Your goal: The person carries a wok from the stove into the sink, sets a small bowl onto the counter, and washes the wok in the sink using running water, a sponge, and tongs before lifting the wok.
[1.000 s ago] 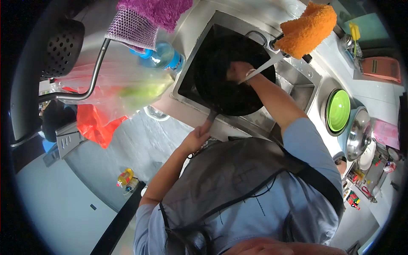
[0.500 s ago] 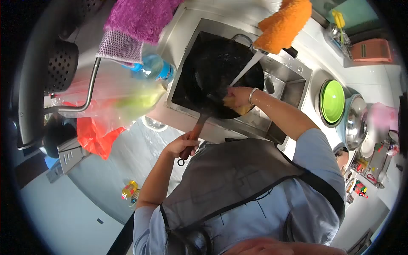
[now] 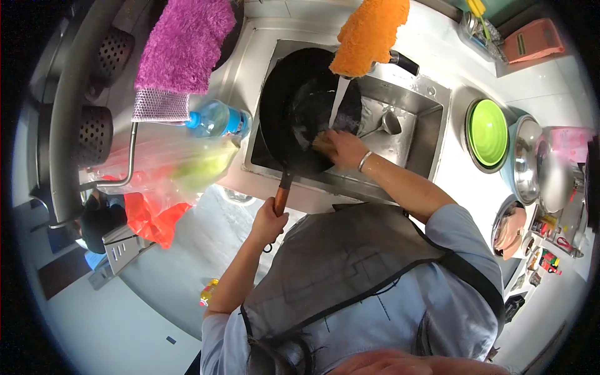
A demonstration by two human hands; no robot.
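A black wok rests tilted over the sink, with water and some suds in its bottom. My left hand is wrapped round its wooden handle. Inside the wok, near its right side, my right hand presses a yellowish-brown sponge to the surface; the fingers partly hide it. A stream of water falls into the wok just above that hand. The tap is largely covered by an orange fluffy cloth. In the right basin lies a metal ladle.
Left of the sink are a clear plastic bottle, plastic bags and a purple fluffy cloth over a rack. Green bowls, a metal-lidded pot and an orange grater stand on the right counter.
The wok has shifted left and tipped, uncovering the ladle in the right basin. My right hand and the sponge have moved slightly left within the wok. The whole view has shifted.
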